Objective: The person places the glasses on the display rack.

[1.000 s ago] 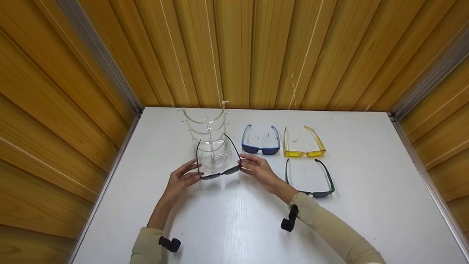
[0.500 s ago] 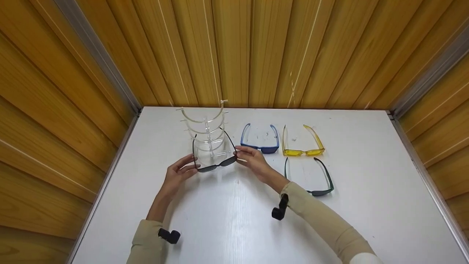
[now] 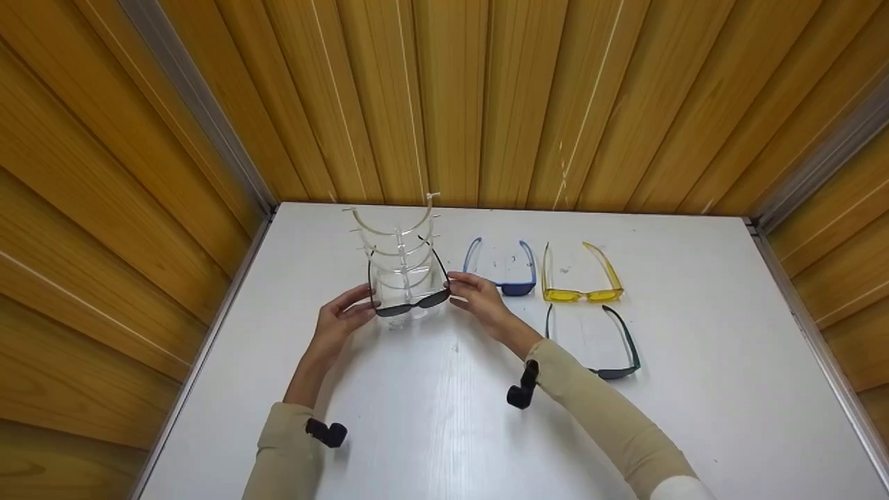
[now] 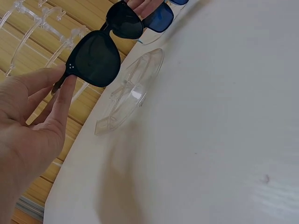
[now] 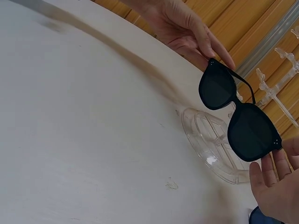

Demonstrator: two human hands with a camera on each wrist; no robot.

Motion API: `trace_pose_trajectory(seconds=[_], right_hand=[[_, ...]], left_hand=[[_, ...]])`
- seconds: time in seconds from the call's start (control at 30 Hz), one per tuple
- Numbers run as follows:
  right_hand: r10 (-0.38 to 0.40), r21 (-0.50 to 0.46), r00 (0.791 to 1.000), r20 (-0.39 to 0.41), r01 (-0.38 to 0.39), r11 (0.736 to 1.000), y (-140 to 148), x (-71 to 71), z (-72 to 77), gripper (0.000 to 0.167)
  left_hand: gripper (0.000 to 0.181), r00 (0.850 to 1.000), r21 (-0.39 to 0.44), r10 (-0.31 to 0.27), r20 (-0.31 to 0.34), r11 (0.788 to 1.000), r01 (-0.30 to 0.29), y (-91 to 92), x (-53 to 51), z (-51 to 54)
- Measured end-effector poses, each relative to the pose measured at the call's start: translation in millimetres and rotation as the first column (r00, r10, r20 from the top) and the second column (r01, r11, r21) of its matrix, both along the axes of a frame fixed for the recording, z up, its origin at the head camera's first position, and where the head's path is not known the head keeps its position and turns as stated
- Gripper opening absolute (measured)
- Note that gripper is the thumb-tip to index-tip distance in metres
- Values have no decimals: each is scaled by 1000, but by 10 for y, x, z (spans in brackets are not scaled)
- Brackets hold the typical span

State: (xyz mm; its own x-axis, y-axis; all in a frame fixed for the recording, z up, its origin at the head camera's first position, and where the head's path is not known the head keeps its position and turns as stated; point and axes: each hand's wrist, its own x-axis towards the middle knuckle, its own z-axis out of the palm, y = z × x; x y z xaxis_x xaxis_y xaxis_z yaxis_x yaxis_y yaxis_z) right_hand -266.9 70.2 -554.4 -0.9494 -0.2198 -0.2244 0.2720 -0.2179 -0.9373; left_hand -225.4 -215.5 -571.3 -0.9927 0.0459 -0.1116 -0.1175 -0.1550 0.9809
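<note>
Black sunglasses with dark lenses are held in front of a clear tiered display stand, their temples reaching back along its two sides. My left hand pinches the left hinge corner between thumb and fingers. At the opposite corner my right hand grips the frame the same way. In the left wrist view the sunglasses hang above the stand's clear base, apart from the table. Whether the temples touch the stand's arms cannot be told.
Right of the stand lie blue sunglasses, partly behind the right hand, and yellow glasses. Nearer, green-framed sunglasses are partly covered by the right sleeve. All rest on a white table with wood-look panels behind.
Both hands have carried the black sunglasses away from the person, closer in around the stand. Their temples now reach further along its sides. The other glasses stay where they were.
</note>
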Motion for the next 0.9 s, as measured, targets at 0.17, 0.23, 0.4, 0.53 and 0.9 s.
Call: trace_pose_trajectory(seconds=[0.17,0.23,0.4,0.53,0.9], right_hand=[[8,38,1000,-4,-8,999,-7,-30,1,39],[17,53,1000,-7,-16,998,-18,-44,7,40],[43,65,999,2,-43,997,-52,-64,35,42],[63,68,998,11,-64,996,-79,-74,44,44],[89,77,996,6,-89,993,-75,-102,-15,46]], left_hand=[[56,1000,7,17,-1,1000,-17,-17,-67,-4],[56,1000,-5,17,-7,1000,-17,-29,-94,4],[53,999,-12,29,-18,1000,-29,-59,-168,7],[51,999,-14,48,-15,999,-48,-78,-208,7],[47,997,-10,81,4,997,-81,-54,-278,-49]])
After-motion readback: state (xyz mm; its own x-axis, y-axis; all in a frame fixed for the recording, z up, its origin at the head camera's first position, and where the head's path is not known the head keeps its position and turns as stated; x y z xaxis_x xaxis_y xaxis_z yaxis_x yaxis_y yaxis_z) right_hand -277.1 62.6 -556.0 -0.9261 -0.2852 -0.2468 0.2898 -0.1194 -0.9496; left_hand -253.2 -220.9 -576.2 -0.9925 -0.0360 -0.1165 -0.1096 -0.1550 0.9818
